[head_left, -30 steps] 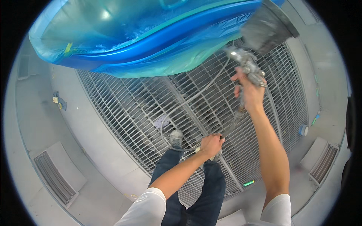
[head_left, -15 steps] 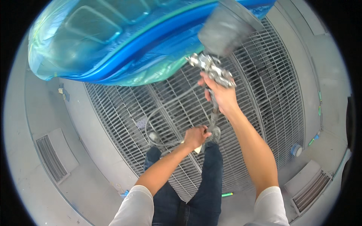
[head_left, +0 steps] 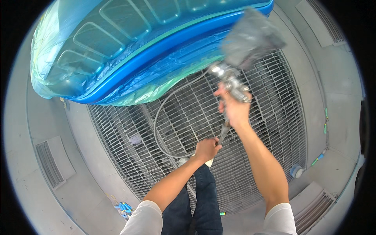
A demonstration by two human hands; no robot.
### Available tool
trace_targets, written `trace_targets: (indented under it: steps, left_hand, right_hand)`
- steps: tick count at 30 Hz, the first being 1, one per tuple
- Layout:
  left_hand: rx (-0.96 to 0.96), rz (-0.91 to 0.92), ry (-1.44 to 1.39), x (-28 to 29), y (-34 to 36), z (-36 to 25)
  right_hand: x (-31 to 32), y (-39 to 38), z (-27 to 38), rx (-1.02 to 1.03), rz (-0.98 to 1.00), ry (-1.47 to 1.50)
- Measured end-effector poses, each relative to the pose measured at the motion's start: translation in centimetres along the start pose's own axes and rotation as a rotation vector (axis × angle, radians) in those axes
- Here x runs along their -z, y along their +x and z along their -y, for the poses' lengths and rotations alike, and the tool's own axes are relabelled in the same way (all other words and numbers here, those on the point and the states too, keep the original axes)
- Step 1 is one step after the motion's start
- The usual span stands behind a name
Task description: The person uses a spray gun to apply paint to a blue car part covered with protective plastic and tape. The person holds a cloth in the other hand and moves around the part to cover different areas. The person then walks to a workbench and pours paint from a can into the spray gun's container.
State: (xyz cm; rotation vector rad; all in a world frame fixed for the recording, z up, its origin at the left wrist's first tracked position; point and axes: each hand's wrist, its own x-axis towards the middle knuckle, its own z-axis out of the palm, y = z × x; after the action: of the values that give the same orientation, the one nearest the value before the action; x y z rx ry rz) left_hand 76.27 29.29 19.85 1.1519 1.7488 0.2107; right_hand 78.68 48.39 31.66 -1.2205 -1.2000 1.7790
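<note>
My right hand (head_left: 236,110) is wrapped round the grip of a silver spray gun (head_left: 232,81). A large greyish, translucent cup (head_left: 252,38), smeared by motion, tops the gun. Nearer my body, my left hand (head_left: 206,149) closes on the air hose (head_left: 156,133) below the gun's handle. Something small and pale (head_left: 209,163) shows under that hand; its kind I cannot make out. Ahead lies a large curved body, apparently a vehicle's, wrapped in green-blue masking film (head_left: 88,37). A glossy blue strip (head_left: 176,45) runs bare along it. The gun is at its right end, apparently apart from it.
I stand on metal floor grating (head_left: 250,156); the hose loops above it. A round pot (head_left: 296,171) stands at the grating's right edge. Blue scraps (head_left: 124,207) lie at lower left. Vents (head_left: 50,163) line the grey walls on both sides.
The gun and my right hand have moved slightly right and nearer me. My legs are closer together, and the view has shifted along the wrapped body. Both hands keep their hold.
</note>
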Motion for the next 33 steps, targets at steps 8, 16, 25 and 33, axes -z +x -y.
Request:
trace_targets:
  steps: [8,16,25,33]
  left_hand:
    - [-0.043,-0.225,-0.094,-4.8,1.9,-3.0]
    - [0.044,-0.275,-0.112,-6.7,11.6,-12.8]
    - [-0.012,-0.343,-0.17,-8.9,20.8,-24.0]
    - [-0.061,-0.358,-0.007,-8.7,20.1,-26.7]
  right_hand:
    - [2.2,2.0,-0.6,-0.048,0.207,-0.074]
    - [17.4,15.1,6.0,0.077,-0.158,0.1]
    - [26.8,23.3,14.5,0.23,-0.297,-0.14]
    - [23.0,20.3,16.3,-0.096,0.466,-0.202]
